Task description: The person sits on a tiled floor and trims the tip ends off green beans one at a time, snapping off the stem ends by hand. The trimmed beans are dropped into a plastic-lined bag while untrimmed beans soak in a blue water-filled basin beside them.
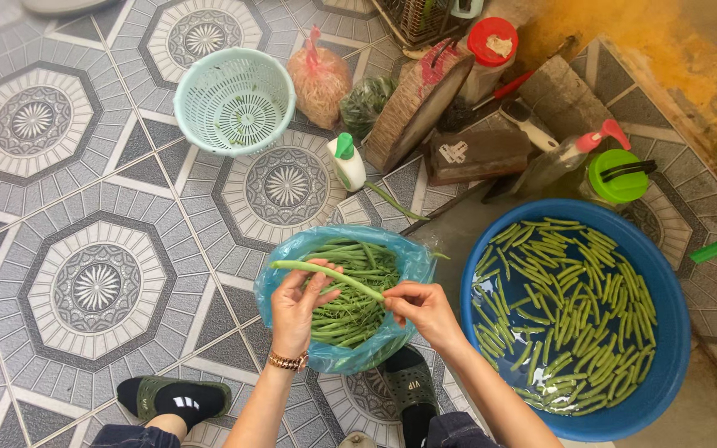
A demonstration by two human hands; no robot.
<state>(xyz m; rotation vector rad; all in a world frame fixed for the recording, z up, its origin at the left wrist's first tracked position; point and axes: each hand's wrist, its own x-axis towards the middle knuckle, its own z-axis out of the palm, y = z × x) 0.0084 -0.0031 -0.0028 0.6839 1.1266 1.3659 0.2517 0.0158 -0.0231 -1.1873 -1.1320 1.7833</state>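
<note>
Both of my hands hold one long green bean (325, 275) above a blue plastic bag (290, 255) full of green beans. My left hand (299, 309), with a gold bracelet at the wrist, pinches the bean near its middle. My right hand (425, 309) grips the bean's right end. To the right stands a blue basin (665, 332) of water with several cut bean pieces (566, 307) floating in it.
A pale green basket (234, 99) sits on the patterned tiled floor at the back. Behind the bag are a small white bottle with a green cap (347, 161), a wooden cutting board (418, 104), bagged foods, jars and a spray bottle (566, 158). My sandalled feet (174, 398) are at the bottom.
</note>
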